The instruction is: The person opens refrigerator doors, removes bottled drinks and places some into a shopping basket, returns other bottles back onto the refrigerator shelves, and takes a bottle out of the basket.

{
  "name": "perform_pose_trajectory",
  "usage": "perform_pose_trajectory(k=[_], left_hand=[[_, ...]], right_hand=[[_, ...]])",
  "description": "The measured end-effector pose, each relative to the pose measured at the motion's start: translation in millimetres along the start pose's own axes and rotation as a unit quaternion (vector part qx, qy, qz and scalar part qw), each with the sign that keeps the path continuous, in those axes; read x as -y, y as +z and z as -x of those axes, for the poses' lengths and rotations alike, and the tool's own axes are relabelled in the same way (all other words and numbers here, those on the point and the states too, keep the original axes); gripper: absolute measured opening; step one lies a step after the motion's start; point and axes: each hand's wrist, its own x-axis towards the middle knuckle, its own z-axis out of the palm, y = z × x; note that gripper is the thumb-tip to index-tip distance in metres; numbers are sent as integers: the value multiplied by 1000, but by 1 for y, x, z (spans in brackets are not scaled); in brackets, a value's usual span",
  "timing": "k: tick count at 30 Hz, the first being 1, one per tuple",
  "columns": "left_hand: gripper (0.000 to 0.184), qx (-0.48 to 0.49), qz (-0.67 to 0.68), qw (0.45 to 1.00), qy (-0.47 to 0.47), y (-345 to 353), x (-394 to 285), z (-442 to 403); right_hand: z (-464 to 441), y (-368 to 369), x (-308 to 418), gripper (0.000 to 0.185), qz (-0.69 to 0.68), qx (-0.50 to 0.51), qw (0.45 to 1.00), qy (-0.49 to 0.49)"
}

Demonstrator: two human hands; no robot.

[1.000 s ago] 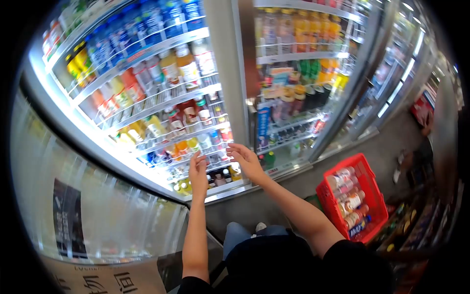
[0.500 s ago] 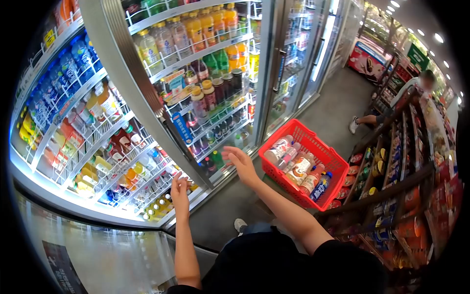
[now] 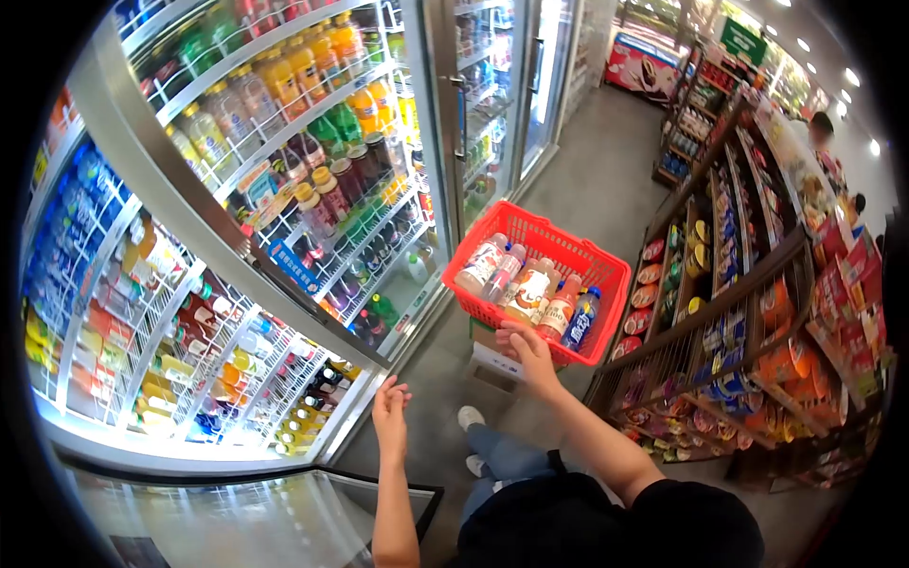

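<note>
My right hand is held at the near edge of a red shopping basket, with its fingers stretched out and nothing in them; whether it touches the rim I cannot tell. Several drink bottles lie in the basket, among them a blue-labelled bottle, an orange-red bottle and a clear bottle with a white label. My left hand hovers in front of the lit drinks fridge, near its lower frame. Its fingers are loosely bent and apart, holding nothing.
A glass fridge door stands open at lower left. Shelves of bottles fill the fridges on the left. A carton is below the basket. On the right runs a snack rack; the aisle floor leads to a red chest freezer.
My right hand has moved from in front of the fridge over to the basket's near side. The view has turned to the right. A person in the aisle is now farther behind the rack.
</note>
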Motion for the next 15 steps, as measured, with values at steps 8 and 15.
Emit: perform_pose_trajectory(k=[8,15], left_hand=[[32,-3,25,1000,-5,47,-8,12],[32,83,28,996,-17,130,-8,-9]], right_hand=[[-17,-47,9,38,-3,-120,993,-17],[-40,-86,36,40,-25,-138,990,2]])
